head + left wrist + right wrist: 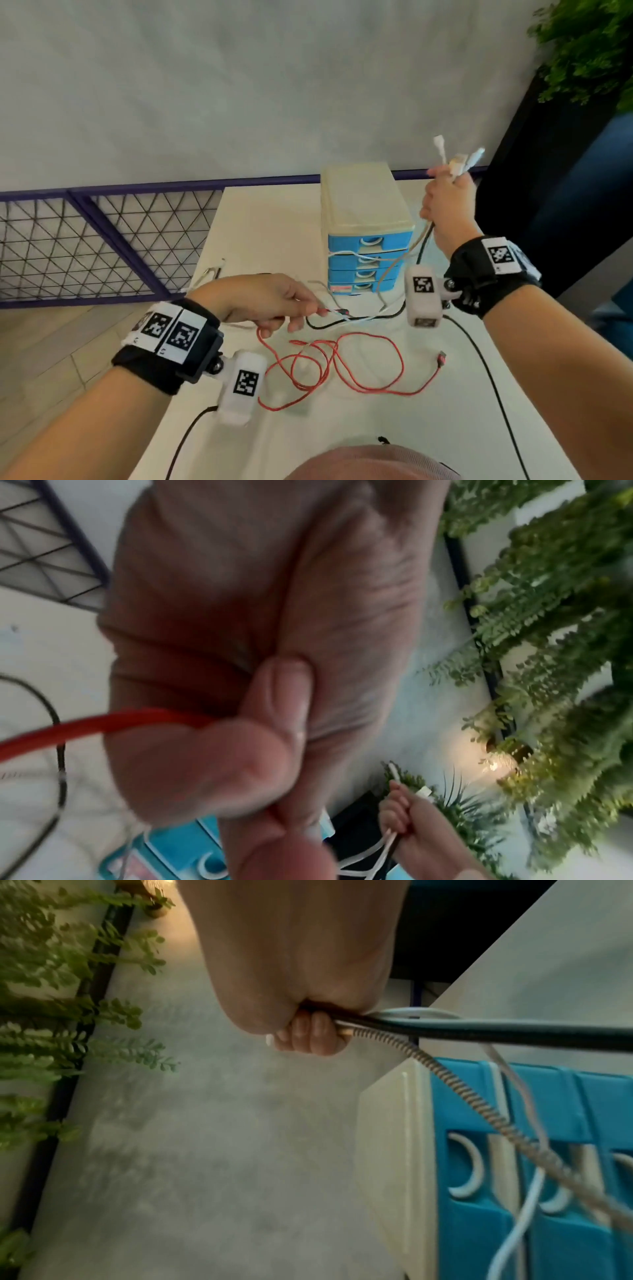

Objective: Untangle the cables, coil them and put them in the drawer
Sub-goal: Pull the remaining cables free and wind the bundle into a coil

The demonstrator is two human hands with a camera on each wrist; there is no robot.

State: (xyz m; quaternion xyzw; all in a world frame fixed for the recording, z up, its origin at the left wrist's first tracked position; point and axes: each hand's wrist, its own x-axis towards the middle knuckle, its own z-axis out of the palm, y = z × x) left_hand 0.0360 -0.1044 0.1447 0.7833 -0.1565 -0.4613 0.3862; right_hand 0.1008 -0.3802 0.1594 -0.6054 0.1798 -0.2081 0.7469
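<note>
White laminate covers the desk [274, 219], which stands against a pale grey wall [239, 85]; a purple-framed wire mesh panel [102, 236] runs along the wall at the left, above light wood-look flooring [51, 359]. Green foliage [589, 51] hangs over a dark panel at the right.

At the far side of the desk stands a small drawer unit [363, 205] with a cream shell and four blue drawers [368, 245], all pushed in; a red-and-white label sits on the bottom drawer front, too blurred to read.

The right hand [445, 202] is raised beside the unit, its grip closed round a bundle of cables [426, 236]: white plugs [457, 159] stick up above the fist, and in the right wrist view a black lead [514, 1033], a braided one [479, 1096] and white ones trail from under the curled fingers [308, 1035], hanging across the drawer fronts down to the desk.

The left hand [260, 298] is lower, over the near middle of the desk, pinching one end of the red cable [342, 363] between thumb [274, 710] and fingers. The rest of that cable lies in loose loops on the desk, its other plug [442, 358] lying free at the right.

Black wristbands on both arms carry square black-and-white coded markers, as do the white camera housings; no readable writing on them.
</note>
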